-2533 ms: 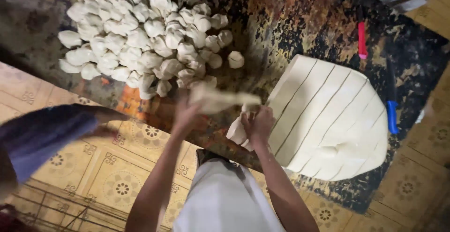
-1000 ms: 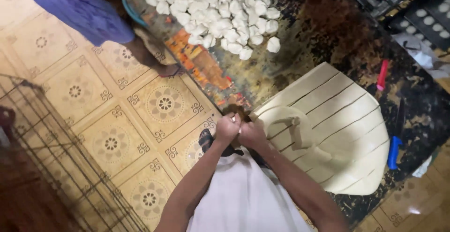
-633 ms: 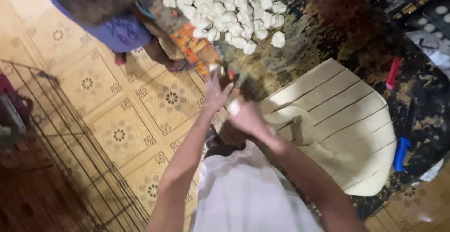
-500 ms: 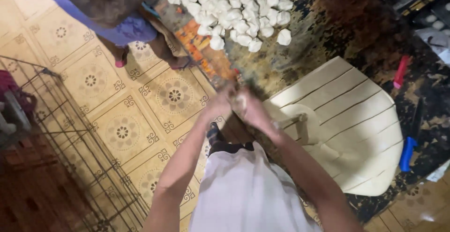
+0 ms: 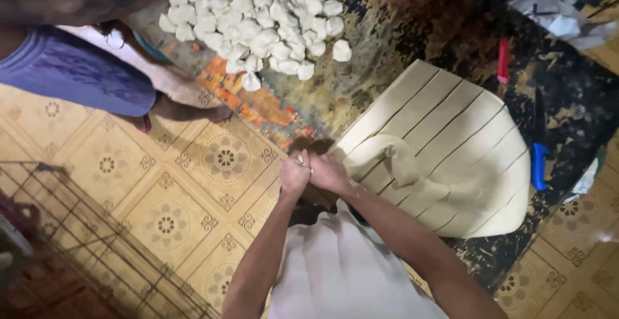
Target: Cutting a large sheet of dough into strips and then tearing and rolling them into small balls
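Observation:
A wide slab of pale dough (image 5: pixel 451 158), scored into long strips, lies on a dark patterned table top (image 5: pixel 387 48). One strip (image 5: pixel 380 154) is lifted off its near left edge and curls toward my hands. My left hand (image 5: pixel 294 174) and my right hand (image 5: pixel 329 174) are pressed together at the table's near edge, both closed around the end of that strip. A heap of several small white dough pieces (image 5: pixel 258 16) lies at the far left of the table.
Another person in a purple garment (image 5: pixel 77 80) stands at the left, a foot (image 5: pixel 193 109) on the patterned tile floor. A red-handled tool (image 5: pixel 503 60) and a blue-handled knife (image 5: pixel 538 158) lie right of the slab. A wire rack (image 5: pixel 97 235) stands at bottom left.
My hands went out toward the heap, came back to the slab's near edge and are closed on the strip again. The view has swung, and the other person has shifted left.

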